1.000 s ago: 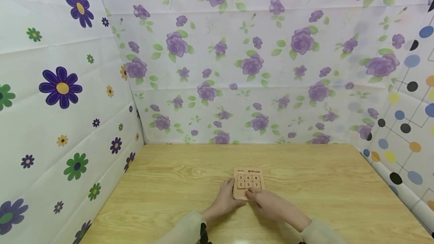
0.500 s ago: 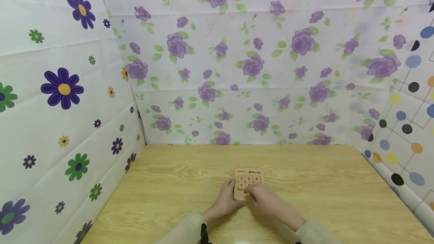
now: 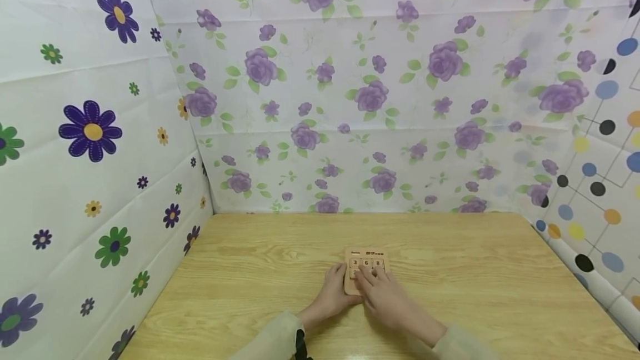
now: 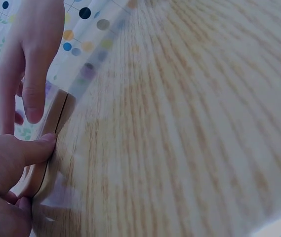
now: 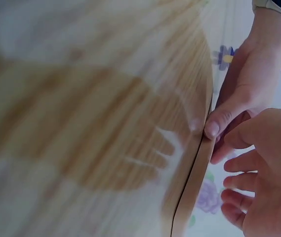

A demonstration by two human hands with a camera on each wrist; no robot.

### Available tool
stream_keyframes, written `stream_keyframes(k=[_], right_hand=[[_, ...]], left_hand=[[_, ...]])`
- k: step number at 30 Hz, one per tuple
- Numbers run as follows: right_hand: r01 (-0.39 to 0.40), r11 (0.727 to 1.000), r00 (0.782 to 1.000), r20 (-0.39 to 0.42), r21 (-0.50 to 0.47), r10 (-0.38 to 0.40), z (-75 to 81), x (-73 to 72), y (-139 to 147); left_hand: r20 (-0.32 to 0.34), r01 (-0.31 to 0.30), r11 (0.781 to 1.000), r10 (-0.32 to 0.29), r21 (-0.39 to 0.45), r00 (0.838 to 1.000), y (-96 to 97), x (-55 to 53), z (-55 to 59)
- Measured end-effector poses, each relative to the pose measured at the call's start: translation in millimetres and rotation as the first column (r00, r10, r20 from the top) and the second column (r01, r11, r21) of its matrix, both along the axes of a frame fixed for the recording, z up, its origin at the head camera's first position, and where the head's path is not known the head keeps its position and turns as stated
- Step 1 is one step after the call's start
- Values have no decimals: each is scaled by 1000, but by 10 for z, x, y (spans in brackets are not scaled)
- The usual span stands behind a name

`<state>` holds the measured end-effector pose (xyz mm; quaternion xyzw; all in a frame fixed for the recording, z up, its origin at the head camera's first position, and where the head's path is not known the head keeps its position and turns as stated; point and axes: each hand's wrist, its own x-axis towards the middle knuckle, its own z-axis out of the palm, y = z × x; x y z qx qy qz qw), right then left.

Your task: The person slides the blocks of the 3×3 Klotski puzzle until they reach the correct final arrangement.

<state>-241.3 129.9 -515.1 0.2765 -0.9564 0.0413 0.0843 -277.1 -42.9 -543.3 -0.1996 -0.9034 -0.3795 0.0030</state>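
Note:
A wooden number sliding puzzle (image 3: 356, 255) lies flat on the table, its tiles 3, 6 and 8 showing in the top row. My left hand (image 3: 331, 291) grips its left side; in the left wrist view the thumb (image 4: 42, 147) presses against the board's near edge. Over the lower tiles reaches my right hand (image 3: 392, 301), its fingers extended and hiding most of those numbers. Whether its fingertips touch a tile cannot be made out. In the right wrist view the right hand (image 5: 273, 173) has loosely spread fingers, with nothing held between them.
The wood-grain table (image 3: 260, 254) stretches out around the puzzle on all sides. Floral cloth (image 3: 320, 99) hangs behind it, with a daisy-print cloth (image 3: 65, 182) on the left and a dotted cloth (image 3: 595, 204) on the right.
My right hand has moved up and slightly left over the tiles, its fingers now more extended and covering more of the second row. The left hand and the puzzle have stayed put.

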Motion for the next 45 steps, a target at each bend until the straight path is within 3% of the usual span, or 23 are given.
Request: stream_keyframes(k=[6,13,19,32,40,45], right_hand=[[-1,1000,1000,20,-5,1,11,23,-24],[-8,1000,1000,-22,-20,7,23,3,-40],[14,998,1000,20,-63,-13,45,-4,-66],[6,1000,999,53,-23,-5,71,-97,-160],[14,1000,991,133,-14,-12,117,-73,-197],[-15,1000,995,100,-6,16,91,-41,-183]], left_hand=[[21,-9,1000,9,5,1000,2,1,5],[29,-9,1000,8,12,1000,-3,5,16],[23,3,1000,-4,26,1000,-18,-4,1],[-14,0,1000,-1,-3,1000,-9,-11,15],[22,-8,1000,8,-5,1000,-8,-4,2],[29,-6,1000,6,-6,1000,-9,-5,-2]])
